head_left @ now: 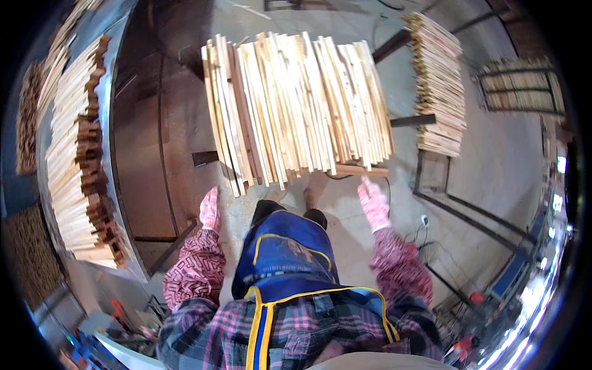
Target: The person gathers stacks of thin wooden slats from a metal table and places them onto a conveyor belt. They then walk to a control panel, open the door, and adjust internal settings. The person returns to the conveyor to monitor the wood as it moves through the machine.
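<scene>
A broad pile of pale wood slats [296, 105] lies across a dark metal frame [412, 120], its ends overhanging toward the person. Right of the pile stands a narrower slat stack [439, 86]. Just below the pile's near edge hover the gloved left hand [210, 209] and right hand [374, 203], both open and holding nothing, seemingly spread to match its width.

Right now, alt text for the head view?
Seen from above, a person in a blue apron reaches a gloved left hand and right hand toward a stack of pale wooden slats. More slat stacks stand around.
</scene>
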Available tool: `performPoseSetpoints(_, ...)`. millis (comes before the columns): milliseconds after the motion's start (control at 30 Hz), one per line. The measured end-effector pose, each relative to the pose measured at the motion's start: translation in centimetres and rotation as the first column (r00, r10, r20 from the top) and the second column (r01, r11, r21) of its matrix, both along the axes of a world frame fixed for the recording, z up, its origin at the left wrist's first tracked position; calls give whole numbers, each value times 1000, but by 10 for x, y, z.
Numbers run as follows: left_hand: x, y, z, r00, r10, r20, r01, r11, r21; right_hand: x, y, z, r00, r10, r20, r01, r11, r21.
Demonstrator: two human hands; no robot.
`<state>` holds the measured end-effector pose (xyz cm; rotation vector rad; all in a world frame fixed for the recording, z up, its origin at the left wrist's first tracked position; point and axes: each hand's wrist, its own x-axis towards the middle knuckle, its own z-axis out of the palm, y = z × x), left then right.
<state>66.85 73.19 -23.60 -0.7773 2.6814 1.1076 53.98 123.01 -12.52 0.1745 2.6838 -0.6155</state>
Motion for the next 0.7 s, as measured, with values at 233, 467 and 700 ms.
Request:
performPoseSetpoints(233, -67, 38, -63, 639, 702, 313, -503, 74, 861, -200, -38, -132, 918, 223, -329, -255, 965, -57)
performPoseSetpoints(467, -49, 6, -111, 826, 515, 227, -91, -276, 957, -191, -118, -158, 922, -267, 279, 362, 348, -865)
performPoseSetpoints(700, -58, 42, -65, 871, 450, 195, -367, 334, 868, -181, -76, -187, 927, -33, 373, 354, 400, -846)
